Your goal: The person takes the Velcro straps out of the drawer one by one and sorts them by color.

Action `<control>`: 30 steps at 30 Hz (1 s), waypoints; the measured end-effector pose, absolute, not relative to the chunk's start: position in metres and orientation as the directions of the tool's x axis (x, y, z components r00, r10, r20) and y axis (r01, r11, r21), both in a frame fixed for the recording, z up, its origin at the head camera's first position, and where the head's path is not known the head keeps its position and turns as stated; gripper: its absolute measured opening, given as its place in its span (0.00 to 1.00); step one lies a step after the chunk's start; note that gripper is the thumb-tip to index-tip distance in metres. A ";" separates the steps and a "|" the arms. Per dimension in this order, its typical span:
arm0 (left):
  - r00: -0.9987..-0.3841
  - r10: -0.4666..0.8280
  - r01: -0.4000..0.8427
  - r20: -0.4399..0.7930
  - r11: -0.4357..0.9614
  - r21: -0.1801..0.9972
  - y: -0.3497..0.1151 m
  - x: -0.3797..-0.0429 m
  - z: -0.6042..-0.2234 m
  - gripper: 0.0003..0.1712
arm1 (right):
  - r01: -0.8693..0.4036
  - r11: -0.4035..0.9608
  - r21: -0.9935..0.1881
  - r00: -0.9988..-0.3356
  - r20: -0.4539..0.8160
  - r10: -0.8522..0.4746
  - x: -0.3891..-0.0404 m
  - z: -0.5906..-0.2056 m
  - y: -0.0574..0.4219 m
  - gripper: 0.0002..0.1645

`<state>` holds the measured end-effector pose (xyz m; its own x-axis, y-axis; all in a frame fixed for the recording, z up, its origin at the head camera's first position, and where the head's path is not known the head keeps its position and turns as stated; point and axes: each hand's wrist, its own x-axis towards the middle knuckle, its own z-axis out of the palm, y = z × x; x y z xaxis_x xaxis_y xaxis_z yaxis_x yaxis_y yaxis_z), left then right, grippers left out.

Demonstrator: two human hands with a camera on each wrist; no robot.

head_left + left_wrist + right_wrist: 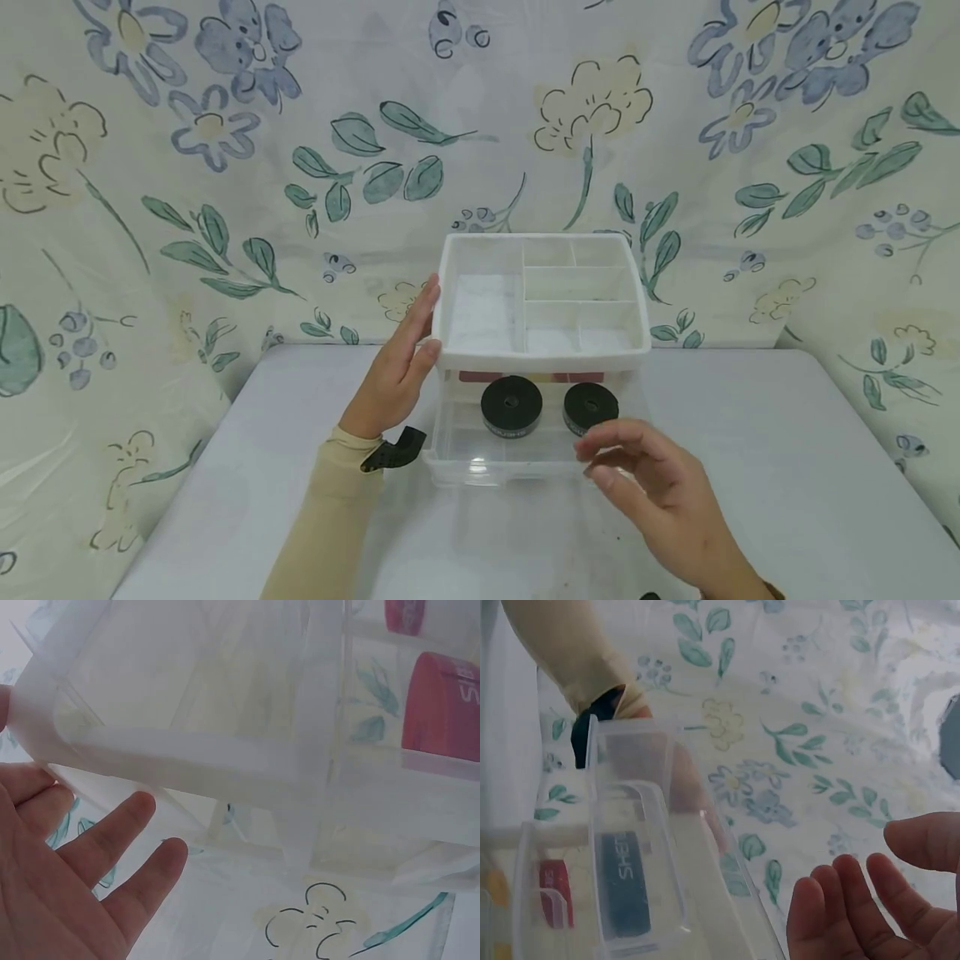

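Observation:
A white divided tray [540, 363] stands tilted up at the back of a clear plastic box [517, 472]. Along the tray's left side lies my left hand [393, 371], straight fingers against the wall and thumb at the front corner. In the left wrist view its fingers [124, 821] are spread beside the translucent wall. Two black rolls [512, 404] [591, 404], lettered on the side, lie in the box's front part. My right hand [660, 496] hovers at the front right, fingertips overlapping the right roll's edge, fingers loosely bent and holding nothing.
Red lettered pieces [446, 705] show through the box wall, and a yellow piece [498, 887] sits in a compartment. The box stands on a white table [757, 467]. Behind it hangs a floral sheet [495, 100]. A black strap [393, 450] is on the left wrist.

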<state>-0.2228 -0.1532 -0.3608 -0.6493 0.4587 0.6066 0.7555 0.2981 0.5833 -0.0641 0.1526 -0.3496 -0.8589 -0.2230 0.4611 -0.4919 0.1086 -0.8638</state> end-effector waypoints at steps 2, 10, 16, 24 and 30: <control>-0.647 0.460 0.757 0.608 0.294 0.584 -0.153 -0.223 -0.361 0.35 | -0.566 0.123 -0.815 -0.822 0.545 -0.166 -0.070 -0.346 0.152 0.19; -0.643 0.461 0.759 0.611 0.275 0.591 -0.151 -0.222 -0.361 0.35 | -0.583 0.316 -0.748 -0.807 0.577 -0.122 -0.086 -0.340 0.160 0.18; -0.649 0.459 0.753 0.606 0.279 0.595 -0.152 -0.220 -0.359 0.35 | -0.595 0.506 -0.624 -0.765 0.633 -0.119 -0.099 -0.340 0.162 0.22; -0.649 0.459 0.752 0.606 0.272 0.600 -0.154 -0.220 -0.359 0.35 | -0.547 0.656 -0.520 -0.799 0.559 -0.223 -0.113 -0.336 0.162 0.31; -0.646 0.464 0.754 0.605 0.265 0.601 -0.152 -0.221 -0.360 0.35 | -0.472 0.702 -0.533 -0.874 0.386 -0.294 -0.116 -0.328 0.164 0.32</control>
<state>-0.2215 -0.1519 -0.3600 -0.6464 0.4643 0.6055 0.7538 0.2655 0.6011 -0.1162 0.1643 -0.3282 -0.8743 -0.2940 0.3863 -0.4718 0.7021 -0.5333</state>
